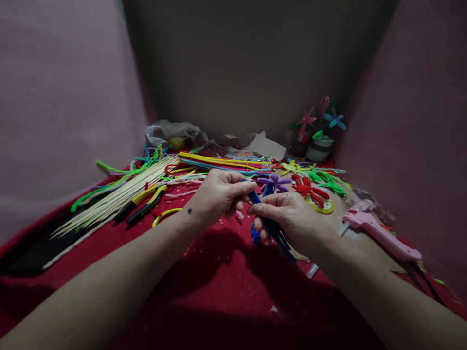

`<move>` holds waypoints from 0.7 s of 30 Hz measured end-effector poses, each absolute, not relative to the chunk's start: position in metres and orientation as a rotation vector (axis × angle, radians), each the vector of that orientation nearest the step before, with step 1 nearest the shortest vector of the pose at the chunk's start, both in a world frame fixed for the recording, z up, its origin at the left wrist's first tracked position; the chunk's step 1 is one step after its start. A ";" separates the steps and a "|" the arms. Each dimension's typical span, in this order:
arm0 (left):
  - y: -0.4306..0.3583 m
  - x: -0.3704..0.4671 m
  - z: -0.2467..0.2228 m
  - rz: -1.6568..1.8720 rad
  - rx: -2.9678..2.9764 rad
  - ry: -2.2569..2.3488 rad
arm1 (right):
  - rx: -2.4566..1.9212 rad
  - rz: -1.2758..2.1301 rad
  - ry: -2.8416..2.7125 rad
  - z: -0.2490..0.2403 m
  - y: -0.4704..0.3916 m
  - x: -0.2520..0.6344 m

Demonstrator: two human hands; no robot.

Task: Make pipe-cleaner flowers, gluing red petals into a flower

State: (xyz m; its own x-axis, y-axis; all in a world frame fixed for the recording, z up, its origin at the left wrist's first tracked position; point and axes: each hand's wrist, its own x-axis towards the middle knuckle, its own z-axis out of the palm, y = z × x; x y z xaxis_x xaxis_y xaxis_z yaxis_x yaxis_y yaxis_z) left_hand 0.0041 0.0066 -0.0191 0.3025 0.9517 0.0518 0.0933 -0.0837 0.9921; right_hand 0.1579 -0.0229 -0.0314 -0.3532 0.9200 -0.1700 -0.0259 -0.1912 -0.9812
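Head view, items listed near to far. Desk (222,294): red cover, scattered scraps, beneath the blue fuzzy stems. Blue fuzzy stems (279,233), one bunch: raised off the desk between both hands, loose ends trailing to the near right. Handling, as judged: very light, soft-piled, readily bent, not slippery, hardly fragile, though a hard squeeze might flatten the pile. Suggested hold: upper tip and gathered middle, away from the trailing ends. Right hand (290,214): at the stems' middle, thumb laid across, fingers curled around the bunch. Left hand (222,192): at the stems' upper end, thumb and forefinger pinching the tip; light is dim, so exact contact is uncertain. Both forearms: slanting inward toward the stems. Pink glue gun (381,233): right of the stems. Yellow-and-black hand tool (146,209): left of the stems. Purple flower (274,183): just beyond the stems. Pale sticks (120,199), sheaf: farther left of the stems. Blue flower (334,118): far beyond the stems, rightward.
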 end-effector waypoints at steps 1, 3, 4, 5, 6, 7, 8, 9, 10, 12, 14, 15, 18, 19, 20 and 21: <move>0.007 0.003 -0.016 1.010 1.491 1.072 | -1.132 1.666 -1.316 -0.032 -0.023 0.156; 0.008 0.001 -0.012 1.076 1.540 1.162 | -1.176 1.688 -1.311 -0.033 -0.023 0.154; 0.010 -0.001 -0.010 1.097 1.555 1.186 | -1.190 1.688 -1.313 -0.034 -0.023 0.153; 0.012 -0.002 -0.010 1.109 1.554 1.189 | -1.200 1.687 -1.311 -0.035 -0.023 0.153; 0.014 -0.003 -0.011 1.105 1.534 1.166 | -1.204 1.687 -1.305 -0.036 -0.022 0.153; 0.016 -0.003 -0.013 1.087 1.491 1.116 | -1.203 1.688 -1.295 -0.037 -0.021 0.153; 0.018 -0.004 -0.015 1.060 1.430 1.046 | -1.196 1.693 -1.284 -0.038 -0.020 0.154; 0.020 -0.004 -0.017 1.023 1.362 0.965 | -1.184 1.700 -1.272 -0.039 -0.019 0.155; 0.022 -0.004 -0.020 0.983 1.297 0.892 | -1.167 1.706 -1.265 -0.040 -0.019 0.156; 0.023 -0.003 -0.025 0.917 1.215 0.799 | -1.134 1.711 -1.264 -0.040 -0.017 0.157; 0.021 -0.001 -0.028 0.878 1.192 0.787 | -1.109 1.706 -1.270 -0.041 -0.017 0.158; 0.021 0.000 -0.030 0.872 1.196 0.805 | -1.103 1.702 -1.274 -0.041 -0.017 0.158; 0.019 0.002 -0.032 0.894 1.254 0.898 | -1.110 1.693 -1.272 -0.041 -0.017 0.156; 0.019 0.002 -0.033 0.915 1.283 0.932 | -1.116 1.689 -1.273 -0.041 -0.018 0.155; 0.019 0.002 -0.033 0.936 1.312 0.963 | -1.123 1.683 -1.274 -0.042 -0.018 0.155; 0.019 0.002 -0.034 0.954 1.336 0.990 | -1.128 1.678 -1.278 -0.042 -0.018 0.154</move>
State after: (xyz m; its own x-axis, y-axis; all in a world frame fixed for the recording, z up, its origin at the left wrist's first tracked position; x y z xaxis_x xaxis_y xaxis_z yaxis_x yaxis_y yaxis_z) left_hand 0.0017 0.0194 -0.0335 0.3111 0.9501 -0.0210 0.0140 0.0175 0.9997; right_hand 0.1542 -0.0183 -0.0424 -0.3467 0.9144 -0.2091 -0.0415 -0.2377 -0.9704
